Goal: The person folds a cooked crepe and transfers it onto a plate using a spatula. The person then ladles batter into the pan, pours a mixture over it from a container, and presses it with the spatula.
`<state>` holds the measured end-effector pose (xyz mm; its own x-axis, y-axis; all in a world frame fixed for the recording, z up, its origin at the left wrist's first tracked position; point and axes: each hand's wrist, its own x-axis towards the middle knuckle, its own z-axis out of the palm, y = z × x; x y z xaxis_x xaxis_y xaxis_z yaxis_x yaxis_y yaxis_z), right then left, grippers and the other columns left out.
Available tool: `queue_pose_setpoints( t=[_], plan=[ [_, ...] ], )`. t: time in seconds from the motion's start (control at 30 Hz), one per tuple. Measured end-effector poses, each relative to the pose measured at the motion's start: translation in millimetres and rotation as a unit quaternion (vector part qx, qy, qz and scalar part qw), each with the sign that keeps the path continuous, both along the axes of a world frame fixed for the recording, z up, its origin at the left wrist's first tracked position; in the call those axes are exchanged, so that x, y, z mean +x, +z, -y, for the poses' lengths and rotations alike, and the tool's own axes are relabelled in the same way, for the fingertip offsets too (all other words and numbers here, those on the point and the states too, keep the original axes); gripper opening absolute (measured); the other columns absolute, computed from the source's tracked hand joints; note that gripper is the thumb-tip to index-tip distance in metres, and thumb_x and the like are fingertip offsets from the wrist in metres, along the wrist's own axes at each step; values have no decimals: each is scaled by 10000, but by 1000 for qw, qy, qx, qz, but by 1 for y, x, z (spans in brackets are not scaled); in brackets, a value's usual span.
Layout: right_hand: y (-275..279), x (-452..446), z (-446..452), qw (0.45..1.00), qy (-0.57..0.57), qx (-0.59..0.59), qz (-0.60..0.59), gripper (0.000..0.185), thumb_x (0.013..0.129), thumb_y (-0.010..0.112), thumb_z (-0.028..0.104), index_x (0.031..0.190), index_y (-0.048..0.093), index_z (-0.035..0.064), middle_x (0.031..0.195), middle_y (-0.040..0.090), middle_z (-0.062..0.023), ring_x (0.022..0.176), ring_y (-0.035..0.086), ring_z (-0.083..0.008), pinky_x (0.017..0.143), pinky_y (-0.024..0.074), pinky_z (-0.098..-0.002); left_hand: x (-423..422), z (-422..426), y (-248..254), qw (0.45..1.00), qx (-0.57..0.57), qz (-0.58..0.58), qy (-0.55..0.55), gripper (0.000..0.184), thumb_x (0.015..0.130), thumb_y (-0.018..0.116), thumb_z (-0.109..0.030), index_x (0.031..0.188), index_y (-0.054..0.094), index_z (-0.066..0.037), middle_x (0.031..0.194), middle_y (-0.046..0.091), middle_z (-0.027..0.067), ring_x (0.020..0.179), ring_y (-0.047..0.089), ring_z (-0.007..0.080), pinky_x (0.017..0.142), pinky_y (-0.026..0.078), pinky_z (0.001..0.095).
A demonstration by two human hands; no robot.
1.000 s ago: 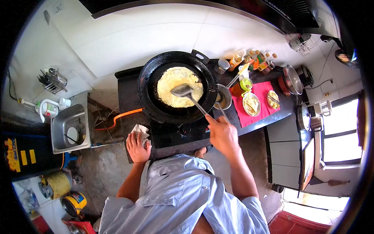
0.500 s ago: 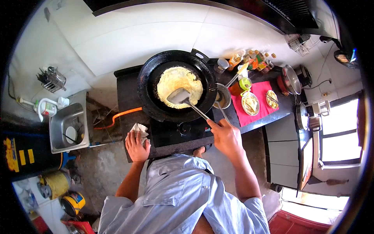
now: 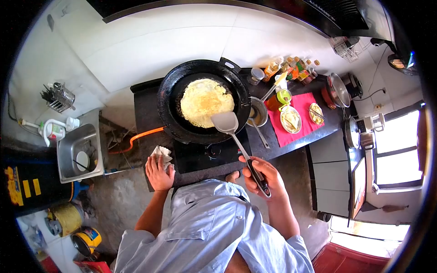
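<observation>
My right hand (image 3: 266, 175) grips the dark handle of a spatula (image 3: 226, 123). The metal blade is raised at the near right rim of a black wok (image 3: 169, 123). Inside the wok lies a thin, round, pale yellow egg pancake (image 3: 205, 102), golden in the middle. My left hand (image 3: 159, 174) rests at the counter's front edge, fingers stretched out over a crumpled white cloth (image 3: 163, 154). To the right of the wok sits a small metal pot (image 3: 260, 111) with a ladle (image 3: 262, 136) in it.
A red cloth (image 3: 284, 136) bears a bowl of folded pieces (image 3: 290, 119) and a smaller dish (image 3: 316, 113). Sauce bottles (image 3: 300, 68) stand along the wall. An orange hose (image 3: 136, 139) runs beside the sink (image 3: 68, 175) at left. Overhead hangs a range hood (image 3: 218, 3).
The spatula has lifted off the pancake and moved right and toward me, to the wok's rim. My right hand has turned and come nearer. My left hand stays on the cloth.
</observation>
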<state>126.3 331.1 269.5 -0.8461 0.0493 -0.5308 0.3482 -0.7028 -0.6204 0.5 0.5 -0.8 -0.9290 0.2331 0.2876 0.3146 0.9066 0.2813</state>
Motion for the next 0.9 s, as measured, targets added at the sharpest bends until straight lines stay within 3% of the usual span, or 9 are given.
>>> queue_pose_setpoints(
  t=[0.17, 0.3, 0.57, 0.73, 0.8, 0.87, 0.9],
  plan=[
    [9, -1, 1, 996, -21, -83, 28, 406, 1073, 537, 299, 1297, 599, -33, 857, 640, -146, 555, 549, -200, 448, 400, -325, 1, 1, -4, 1000, 5, -14, -5, 624, 905, 667, -389, 1434, 575, -72, 1542, 493, 238, 1462, 420, 441, 1211, 309, 557],
    [41, -17, 5, 997, 5, -18, 78, 433, 1062, 586, 341, 1221, 595, -62, 737, 612, -142, 485, 519, -203, 415, 388, -333, 1, 1, -2, 1000, 7, -18, -10, 618, 906, 667, -374, 1432, 571, -65, 1539, 492, 238, 1456, 423, 446, 1206, 317, 558],
    [64, -44, 10, 985, 33, -89, 146, 442, 1031, 642, 372, 1208, 573, -26, 703, 594, -112, 474, 522, -191, 400, 390, -328, 0, 1, 0, 999, 16, -25, -12, 623, 895, 678, -369, 1424, 570, -59, 1505, 515, 250, 1436, 438, 455, 1201, 326, 565],
    [50, -48, 11, 992, 31, -58, 110, 420, 1038, 626, 367, 1201, 579, -17, 725, 594, -127, 509, 555, -206, 401, 403, -346, -8, 5, 11, 992, 125, -9, -8, 586, 885, 712, -271, 1413, 580, -53, 1489, 532, 248, 1420, 450, 465, 1191, 348, 558],
    [44, -44, 11, 994, 36, -39, 95, 410, 1041, 621, 364, 1200, 580, -11, 731, 595, -131, 515, 566, -211, 397, 404, -354, -20, 7, 36, 987, 158, -39, -4, 545, 880, 724, -207, 1389, 603, -55, 1446, 570, 233, 1375, 490, 458, 1167, 375, 547],
    [40, -41, 12, 996, 24, -9, 83, 394, 1050, 607, 363, 1198, 581, -2, 728, 592, -140, 485, 556, -216, 383, 401, -367, -43, -1, 101, 981, 146, -125, -12, 492, 872, 734, -128, 1350, 641, -59, 1373, 630, 210, 1293, 564, 436, 1122, 422, 530],
    [39, -40, 13, 996, 25, 9, 80, 392, 1053, 602, 362, 1198, 581, -1, 727, 592, -140, 476, 551, -215, 380, 400, -367, -54, -6, 128, 973, 193, -117, -38, 450, 863, 742, -92, 1306, 672, -63, 1295, 667, 191, 1208, 607, 411, 1061, 462, 507]
  ],
)
